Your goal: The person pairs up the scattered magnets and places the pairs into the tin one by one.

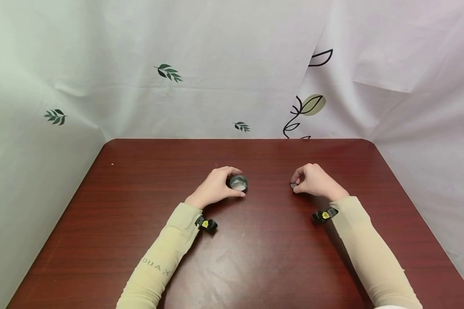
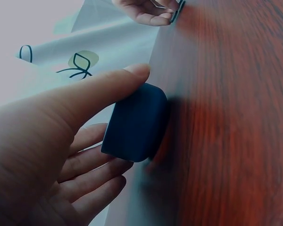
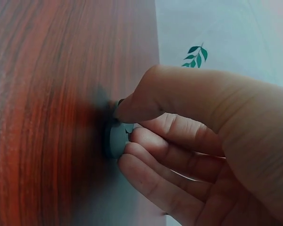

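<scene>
My left hand holds a small round dark tin with its top open and a shiny pale inside. Thumb and fingers lie on opposite sides of it. The left wrist view shows the tin's dark smooth wall, the thumb on its upper edge, low over the table. Farther right, my right hand pinches a small flat grey disc close to the tabletop. In the right wrist view the thumb presses one edge of the disc, and the curled fingers meet it from the other side.
A reddish-brown wooden table with rounded far corners lies under both hands. White cloth with leaf prints hangs behind it and along both sides. A black wrist camera is strapped to the left wrist, another camera to the right.
</scene>
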Demonstrator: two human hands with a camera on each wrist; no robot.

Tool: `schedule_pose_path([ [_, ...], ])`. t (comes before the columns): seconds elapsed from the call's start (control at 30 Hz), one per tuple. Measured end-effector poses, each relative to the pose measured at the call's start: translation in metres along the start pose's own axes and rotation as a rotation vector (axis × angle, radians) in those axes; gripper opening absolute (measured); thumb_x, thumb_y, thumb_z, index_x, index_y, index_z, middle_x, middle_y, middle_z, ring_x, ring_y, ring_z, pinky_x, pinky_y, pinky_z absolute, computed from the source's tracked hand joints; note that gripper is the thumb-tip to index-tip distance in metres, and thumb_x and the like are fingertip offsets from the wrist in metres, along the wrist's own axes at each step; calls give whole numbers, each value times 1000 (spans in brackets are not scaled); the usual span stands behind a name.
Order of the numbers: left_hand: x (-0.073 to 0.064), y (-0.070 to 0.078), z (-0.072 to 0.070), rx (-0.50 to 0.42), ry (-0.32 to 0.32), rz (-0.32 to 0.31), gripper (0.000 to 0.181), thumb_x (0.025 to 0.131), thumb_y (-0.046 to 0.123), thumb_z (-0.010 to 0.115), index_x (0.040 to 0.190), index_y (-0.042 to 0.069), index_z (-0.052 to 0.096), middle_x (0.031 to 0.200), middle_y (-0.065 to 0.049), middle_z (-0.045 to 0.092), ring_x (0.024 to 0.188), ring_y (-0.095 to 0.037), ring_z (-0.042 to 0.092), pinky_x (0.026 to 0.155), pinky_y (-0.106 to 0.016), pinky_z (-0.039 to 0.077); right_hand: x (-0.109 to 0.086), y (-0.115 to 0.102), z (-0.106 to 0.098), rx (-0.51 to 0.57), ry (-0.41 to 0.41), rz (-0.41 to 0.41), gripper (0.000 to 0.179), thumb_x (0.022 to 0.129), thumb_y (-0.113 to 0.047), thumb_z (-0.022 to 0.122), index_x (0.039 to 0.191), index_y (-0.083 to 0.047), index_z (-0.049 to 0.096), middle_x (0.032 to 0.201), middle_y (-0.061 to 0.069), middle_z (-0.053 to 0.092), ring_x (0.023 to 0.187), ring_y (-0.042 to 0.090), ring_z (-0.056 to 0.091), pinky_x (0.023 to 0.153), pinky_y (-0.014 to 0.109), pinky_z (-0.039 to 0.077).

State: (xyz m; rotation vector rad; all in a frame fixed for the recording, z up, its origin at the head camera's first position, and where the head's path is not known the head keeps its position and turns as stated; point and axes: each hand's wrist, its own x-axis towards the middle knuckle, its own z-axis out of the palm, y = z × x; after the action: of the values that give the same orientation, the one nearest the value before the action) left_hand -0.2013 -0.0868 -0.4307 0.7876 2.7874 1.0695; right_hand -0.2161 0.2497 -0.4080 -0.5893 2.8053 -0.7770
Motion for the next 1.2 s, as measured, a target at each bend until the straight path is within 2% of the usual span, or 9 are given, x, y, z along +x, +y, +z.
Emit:
schedule_pose_path([
  [0.3,-3,-1,-3,-7,1,-10,69,75,36,92,131,6,65,115,-1,68,103,-17,64,92,-33,51,0,0,1,32,9,-19,10,76,-6,81,84,-8,76,74,-3,65,69,16,58,64,32,49],
  [0.6,-4,-3,-5,-65,-1,-25,60,77,30,92,126,7,67,110,0,69,98,-13,65,88,-32,53,0,3,1,54,27,-40,12,77,-5,82,87,-6,75,77,-1,66,71,16,59,65,32,51],
  [0.87,-3,3,-4,-90,-16,-53,54,77,28,92,122,9,68,106,-1,70,94,-15,66,86,-32,53,-2,5,-1,77,42,-35,13,78,-4,83,89,-7,76,77,-1,66,72,16,60,65,30,51],
  [1.2,1,6,3,-89,-20,-29,53,77,28,92,121,10,69,106,1,69,93,-13,65,84,-30,53,0,2,0,113,60,-64,14,78,-3,82,90,-6,76,78,0,67,72,16,61,64,26,51],
])
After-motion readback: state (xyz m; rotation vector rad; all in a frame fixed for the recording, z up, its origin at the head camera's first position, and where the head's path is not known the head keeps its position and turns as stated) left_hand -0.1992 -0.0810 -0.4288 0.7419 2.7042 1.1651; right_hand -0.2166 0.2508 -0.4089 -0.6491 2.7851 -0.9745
